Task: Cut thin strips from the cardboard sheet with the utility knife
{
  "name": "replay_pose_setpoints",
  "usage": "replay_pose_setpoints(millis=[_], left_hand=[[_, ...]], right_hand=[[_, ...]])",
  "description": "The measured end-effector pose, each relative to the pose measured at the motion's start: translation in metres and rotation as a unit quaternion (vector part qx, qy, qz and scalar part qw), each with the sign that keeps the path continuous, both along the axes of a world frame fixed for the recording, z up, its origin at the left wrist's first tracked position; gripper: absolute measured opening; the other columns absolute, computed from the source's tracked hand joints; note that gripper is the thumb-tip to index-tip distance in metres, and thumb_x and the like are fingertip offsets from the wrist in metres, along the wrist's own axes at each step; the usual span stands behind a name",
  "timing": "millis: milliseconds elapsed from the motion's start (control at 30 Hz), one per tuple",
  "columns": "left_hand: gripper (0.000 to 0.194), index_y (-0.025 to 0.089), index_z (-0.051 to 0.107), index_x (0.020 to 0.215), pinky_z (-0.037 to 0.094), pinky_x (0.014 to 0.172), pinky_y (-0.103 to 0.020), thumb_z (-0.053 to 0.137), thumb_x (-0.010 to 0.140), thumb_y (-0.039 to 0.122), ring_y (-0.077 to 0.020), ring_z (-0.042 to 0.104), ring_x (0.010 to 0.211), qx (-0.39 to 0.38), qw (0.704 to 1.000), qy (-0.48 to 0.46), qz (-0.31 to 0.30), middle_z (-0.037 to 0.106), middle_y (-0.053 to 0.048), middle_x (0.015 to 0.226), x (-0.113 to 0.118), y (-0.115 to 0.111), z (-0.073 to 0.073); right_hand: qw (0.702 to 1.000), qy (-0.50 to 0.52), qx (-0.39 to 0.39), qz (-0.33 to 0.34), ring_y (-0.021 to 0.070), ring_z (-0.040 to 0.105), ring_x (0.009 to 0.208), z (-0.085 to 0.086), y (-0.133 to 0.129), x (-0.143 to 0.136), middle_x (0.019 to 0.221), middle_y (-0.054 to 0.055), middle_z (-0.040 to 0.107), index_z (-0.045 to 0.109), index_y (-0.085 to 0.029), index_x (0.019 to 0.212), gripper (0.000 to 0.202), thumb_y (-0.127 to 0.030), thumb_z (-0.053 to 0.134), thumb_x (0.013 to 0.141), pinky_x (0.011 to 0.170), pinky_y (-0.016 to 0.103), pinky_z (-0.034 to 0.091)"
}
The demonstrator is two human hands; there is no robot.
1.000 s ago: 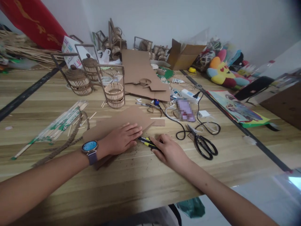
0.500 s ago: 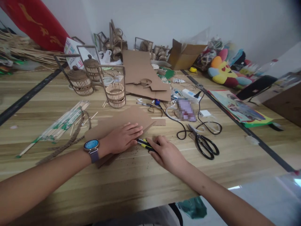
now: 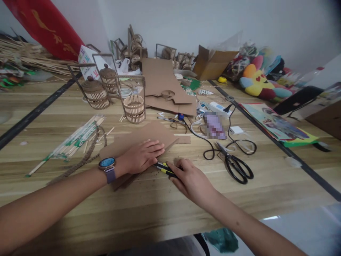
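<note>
My left hand (image 3: 142,156) lies flat with its fingers stretched out on a piece of brown cardboard (image 3: 156,131), pressing it to the table. A yellow and black utility knife (image 3: 165,168) is gripped in my right hand (image 3: 190,177). The knife's front end meets the cardboard's near edge, close to my left thumb; the blade tip is hidden there. Small dark crumbs lie on the wood below the knife. A further cardboard strip (image 3: 183,139) shows from beneath the piece.
Black-handled scissors (image 3: 238,169) lie right of my hands, near cables and a phone (image 3: 215,125). Bundled sticks (image 3: 76,140) lie to the left. Small slatted buckets (image 3: 134,108) stand behind, beside a large cardboard sheet (image 3: 160,76). A cardboard box (image 3: 213,64) stands at the back.
The whole scene has shifted slightly to the right in view. Both hands keep nearly the same places on the cardboard and knife.
</note>
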State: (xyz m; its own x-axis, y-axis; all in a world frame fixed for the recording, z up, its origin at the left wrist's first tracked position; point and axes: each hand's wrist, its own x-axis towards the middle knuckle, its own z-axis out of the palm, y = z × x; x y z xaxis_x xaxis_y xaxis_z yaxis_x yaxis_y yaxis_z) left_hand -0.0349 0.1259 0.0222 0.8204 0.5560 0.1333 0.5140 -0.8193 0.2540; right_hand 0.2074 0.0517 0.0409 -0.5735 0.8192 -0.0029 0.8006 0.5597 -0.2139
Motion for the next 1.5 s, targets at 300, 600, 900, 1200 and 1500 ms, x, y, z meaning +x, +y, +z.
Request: replay_pose_setpoints(millis=[300,600,900,1200,1500], left_hand=[[0.055,0.015,0.046,0.143,0.022,0.118,-0.046,0.019,0.105,0.044,-0.0235,0.031,0.143,-0.012,1.0,-0.002,0.003,0.041,-0.006,0.153,0.0,0.001,-0.002],[0.052,0.015,0.046,0.143,0.022,0.119,-0.046,0.021,0.105,0.04,-0.0244,0.031,0.143,-0.022,1.0,0.003,0.004,0.04,-0.007,0.153,0.001,-0.001,0.003],[0.051,0.013,0.046,0.142,0.022,0.119,-0.047,0.023,0.105,0.038,-0.0245,0.031,0.143,-0.029,1.0,-0.003,0.007,0.041,-0.007,0.153,0.002,0.0,0.004],[0.052,0.015,0.047,0.142,0.022,0.119,-0.046,0.021,0.104,0.04,-0.0244,0.032,0.143,-0.037,0.999,-0.012,0.012,0.042,-0.007,0.153,0.002,0.0,0.002],[0.054,0.017,0.046,0.143,0.021,0.119,-0.045,0.018,0.104,0.043,-0.0228,0.032,0.143,-0.064,0.998,-0.018,0.012,0.042,-0.008,0.153,0.003,0.002,0.007]], right_hand=[[1.0,0.005,-0.011,0.011,0.0278,0.056,0.096,0.001,-0.003,-0.004,0.106,0.014,0.057,0.053,-0.014,0.136,0.046,-0.022,0.057,0.091,0.083,0.042,0.054],[0.999,0.006,-0.034,0.004,0.0278,0.055,0.098,0.003,-0.007,-0.009,0.106,0.014,0.057,0.053,-0.013,0.137,0.047,-0.02,0.058,0.091,0.084,0.042,0.054],[0.999,-0.023,-0.045,0.002,0.028,0.057,0.096,0.008,-0.008,-0.018,0.105,0.015,0.058,0.052,-0.012,0.137,0.048,-0.019,0.059,0.09,0.083,0.042,0.055],[0.998,-0.025,-0.062,-0.005,0.0279,0.057,0.097,0.01,-0.012,-0.024,0.106,0.015,0.058,0.052,-0.013,0.138,0.049,-0.019,0.059,0.09,0.083,0.042,0.056],[0.997,0.001,-0.078,-0.009,0.028,0.057,0.097,0.009,-0.018,-0.019,0.106,0.015,0.057,0.052,-0.014,0.139,0.048,-0.019,0.057,0.091,0.085,0.044,0.055]])
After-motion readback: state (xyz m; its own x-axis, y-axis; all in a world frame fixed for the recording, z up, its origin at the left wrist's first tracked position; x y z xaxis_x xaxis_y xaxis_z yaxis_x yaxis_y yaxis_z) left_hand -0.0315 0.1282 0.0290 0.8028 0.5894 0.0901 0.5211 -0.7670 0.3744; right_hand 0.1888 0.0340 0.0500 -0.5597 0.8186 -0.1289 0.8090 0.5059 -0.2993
